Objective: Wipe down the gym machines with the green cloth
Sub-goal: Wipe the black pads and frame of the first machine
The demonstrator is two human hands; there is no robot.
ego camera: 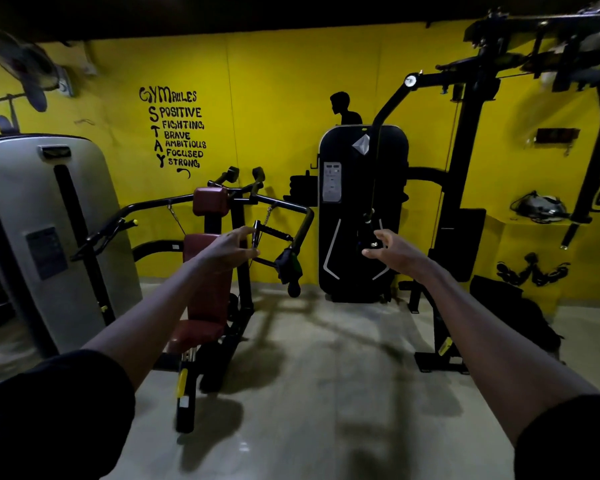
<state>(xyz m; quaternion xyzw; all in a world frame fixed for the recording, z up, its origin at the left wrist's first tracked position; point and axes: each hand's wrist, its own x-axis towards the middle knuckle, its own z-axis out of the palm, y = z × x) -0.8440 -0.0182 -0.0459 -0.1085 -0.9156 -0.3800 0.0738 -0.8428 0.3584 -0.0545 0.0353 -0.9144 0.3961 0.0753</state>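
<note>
Your cloth (289, 265) hangs over the end of the curved bar (300, 233) on the red-padded machine (207, 271), a dark bundle with a strip of green showing. It lies ahead of you, in line between your two hands and a little below them. Its long axis runs nearly straight down, as it dangles from the bar.

Your left hand (231, 245) is the nearer: the cloth sits just to its right and slightly lower, beyond the fingertips. Your right hand (390, 249) is well apart from it, off to the other side, in front of the black weight-stack cover (362, 209).

Both arms are stretched forward at about the same height, sleeves at the bottom corners. Both sets of fingers are spread and slightly curled, holding nothing. The left palm faces right, thumb low; the right palm faces left.

By my reading no wiping has begun; you need the cloth first, and the left hand has the shorter path, moving right and down.
</note>
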